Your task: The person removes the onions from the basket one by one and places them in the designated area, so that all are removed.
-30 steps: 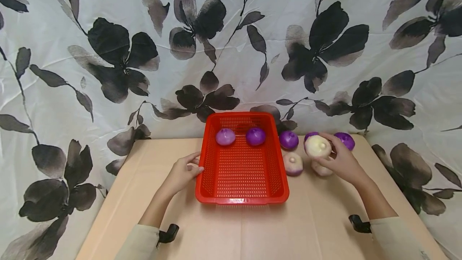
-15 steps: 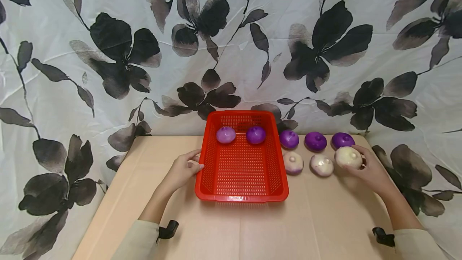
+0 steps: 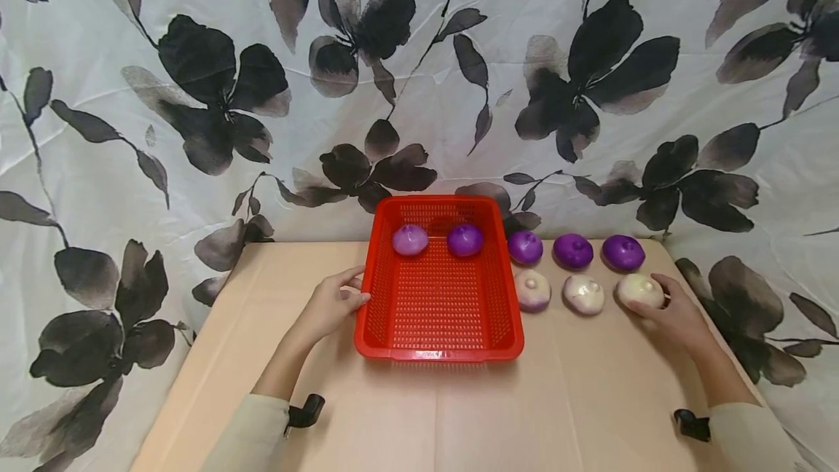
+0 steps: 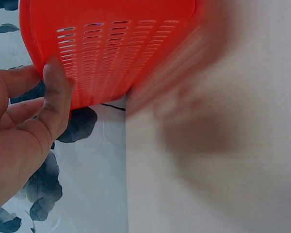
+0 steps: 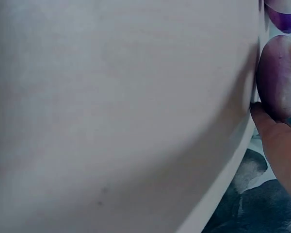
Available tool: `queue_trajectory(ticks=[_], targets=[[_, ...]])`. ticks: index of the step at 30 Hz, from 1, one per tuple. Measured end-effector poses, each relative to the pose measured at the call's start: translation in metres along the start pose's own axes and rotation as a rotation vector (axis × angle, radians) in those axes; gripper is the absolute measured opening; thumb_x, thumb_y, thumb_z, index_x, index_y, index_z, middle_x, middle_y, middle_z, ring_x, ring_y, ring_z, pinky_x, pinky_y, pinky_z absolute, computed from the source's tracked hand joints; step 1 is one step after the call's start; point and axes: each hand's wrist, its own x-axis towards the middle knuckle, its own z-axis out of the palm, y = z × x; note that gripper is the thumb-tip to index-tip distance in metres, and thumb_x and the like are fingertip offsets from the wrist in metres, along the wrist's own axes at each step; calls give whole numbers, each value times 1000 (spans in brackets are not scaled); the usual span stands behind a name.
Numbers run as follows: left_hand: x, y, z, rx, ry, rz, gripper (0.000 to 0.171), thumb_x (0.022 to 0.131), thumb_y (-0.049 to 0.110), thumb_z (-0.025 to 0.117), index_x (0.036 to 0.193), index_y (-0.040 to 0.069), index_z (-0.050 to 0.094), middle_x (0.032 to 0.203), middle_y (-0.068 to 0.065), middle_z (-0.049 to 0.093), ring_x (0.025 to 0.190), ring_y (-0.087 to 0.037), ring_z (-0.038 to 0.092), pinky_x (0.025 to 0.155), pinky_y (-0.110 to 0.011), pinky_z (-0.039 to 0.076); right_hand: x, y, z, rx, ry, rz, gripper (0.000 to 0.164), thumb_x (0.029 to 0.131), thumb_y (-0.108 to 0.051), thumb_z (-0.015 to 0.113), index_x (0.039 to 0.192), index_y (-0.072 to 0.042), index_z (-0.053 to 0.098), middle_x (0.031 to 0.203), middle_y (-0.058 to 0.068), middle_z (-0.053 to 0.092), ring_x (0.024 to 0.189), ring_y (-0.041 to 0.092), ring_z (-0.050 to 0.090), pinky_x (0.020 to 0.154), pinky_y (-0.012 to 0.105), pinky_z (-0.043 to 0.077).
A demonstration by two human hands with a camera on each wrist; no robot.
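My left hand (image 3: 333, 304) pinches the left rim of a red perforated plastic basket (image 3: 439, 354); in the left wrist view the fingers (image 4: 53, 82) lie against its side wall. Inside, toward the far end, sit a pale violet turnip (image 3: 410, 240) and a darker purple turnip (image 3: 465, 240). At the right, my right hand (image 3: 678, 312) grips a white-topped turnip (image 3: 639, 290), thumb and fingers around its right side. The right wrist view shows this turnip (image 5: 276, 77) two-toned, purple and white. Beside it in the near row are two more white-topped turnips, the middle one (image 3: 583, 295) and the left one (image 3: 532, 291).
Behind the white-topped row stand three purple turnips: left (image 3: 525, 248), middle (image 3: 573, 251) and right (image 3: 623, 253). Everything is on a light tan tabletop (image 3: 472, 414). A floral cloth (image 3: 419, 93) hangs directly behind the table's far edge.
My right hand has carried its turnip rightward and down to the right end of the near row, uncovering the middle turnips. The left hand still holds the basket in the same place.
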Motion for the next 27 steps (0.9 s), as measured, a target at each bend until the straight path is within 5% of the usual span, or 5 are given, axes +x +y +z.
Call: queue_trajectory(ticks=[27], targets=[[1, -3, 0, 1, 10, 9, 63, 96, 0, 68, 154, 0, 45, 119, -23, 65, 83, -22, 74, 70, -31, 64, 5, 0, 5, 43, -33, -1, 99, 104, -41, 60, 157, 16, -1, 156, 48, 12, 140, 67, 24, 111, 77, 28]])
